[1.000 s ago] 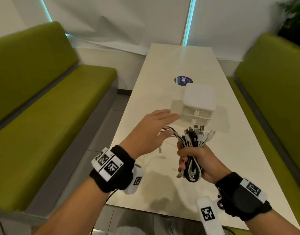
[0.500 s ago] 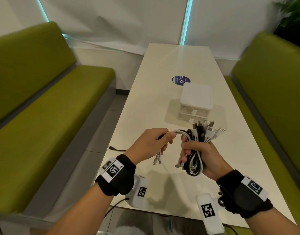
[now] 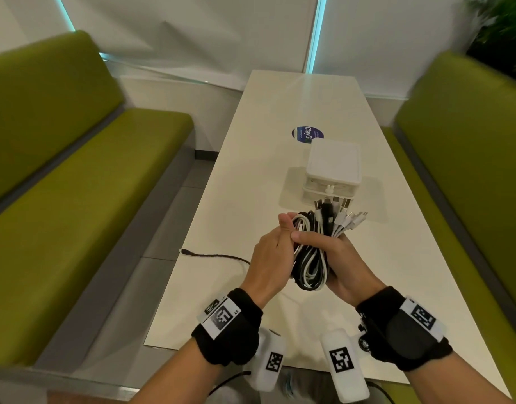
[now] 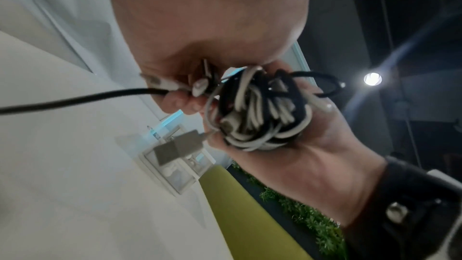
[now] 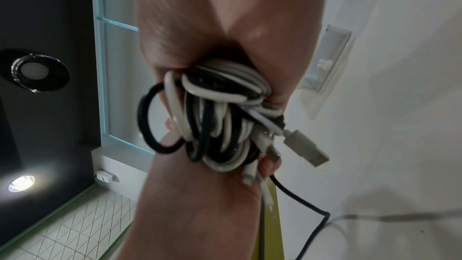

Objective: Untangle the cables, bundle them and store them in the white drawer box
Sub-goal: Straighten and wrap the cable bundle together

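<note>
A folded bundle of black and white cables point(image 3: 310, 259) point(image 4: 260, 112) point(image 5: 217, 118) hangs above the white table point(image 3: 239, 199). My right hand point(image 3: 335, 258) grips the bundle around its middle, with the plug ends point(image 3: 341, 212) fanning out above the fist. From the left, my left hand point(image 3: 273, 249) closes its fingers around the same bundle, thumb up beside the loops. The white drawer box point(image 3: 332, 170) point(image 5: 327, 62) stands just beyond the hands, its drawers closed. In the left wrist view some plug ends point(image 4: 175, 86) poke out by my fingertips.
A thin black cable point(image 3: 216, 255) runs from my left hand across the table's left edge. A round blue sticker point(image 3: 307, 133) lies behind the box. Green benches point(image 3: 76, 176) flank the table on both sides.
My left hand, open and reaching forward a second ago, drew a cable loop back and has now closed against the bundle beside my right hand. The bundle has stayed in the right hand.
</note>
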### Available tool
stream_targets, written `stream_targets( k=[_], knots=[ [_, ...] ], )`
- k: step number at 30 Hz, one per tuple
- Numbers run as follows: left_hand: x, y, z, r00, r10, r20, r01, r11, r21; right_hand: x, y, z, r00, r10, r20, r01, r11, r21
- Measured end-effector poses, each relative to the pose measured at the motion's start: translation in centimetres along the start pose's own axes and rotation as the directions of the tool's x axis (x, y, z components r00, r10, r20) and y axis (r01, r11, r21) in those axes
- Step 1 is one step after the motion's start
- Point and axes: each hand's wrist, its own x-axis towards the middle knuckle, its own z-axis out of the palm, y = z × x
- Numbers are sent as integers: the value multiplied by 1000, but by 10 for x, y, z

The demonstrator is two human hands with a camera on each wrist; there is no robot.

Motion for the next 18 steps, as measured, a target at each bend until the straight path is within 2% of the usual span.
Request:
stream_targets(
  k=[7, 11, 14, 18],
  knots=[
    [0, 8, 4, 989, -141, 44, 147, 974, -172, -2, 9, 6, 999, -24, -26, 25, 1000, 11],
    [-1, 11, 8, 988, -150, 24, 152, 981, -123, -2, 11, 8, 999, -45, -20, 45, 999, 30],
    [2, 15, 4, 995, -96, 1, 95, 993, -76, -3, 12, 10, 994, -92, -58, 93, 996, 10],
    [10, 9, 7, 992, -115, 54, 117, 993, -35, -5, 12, 16, 985, -129, -116, 128, 992, -20]
  ],
)
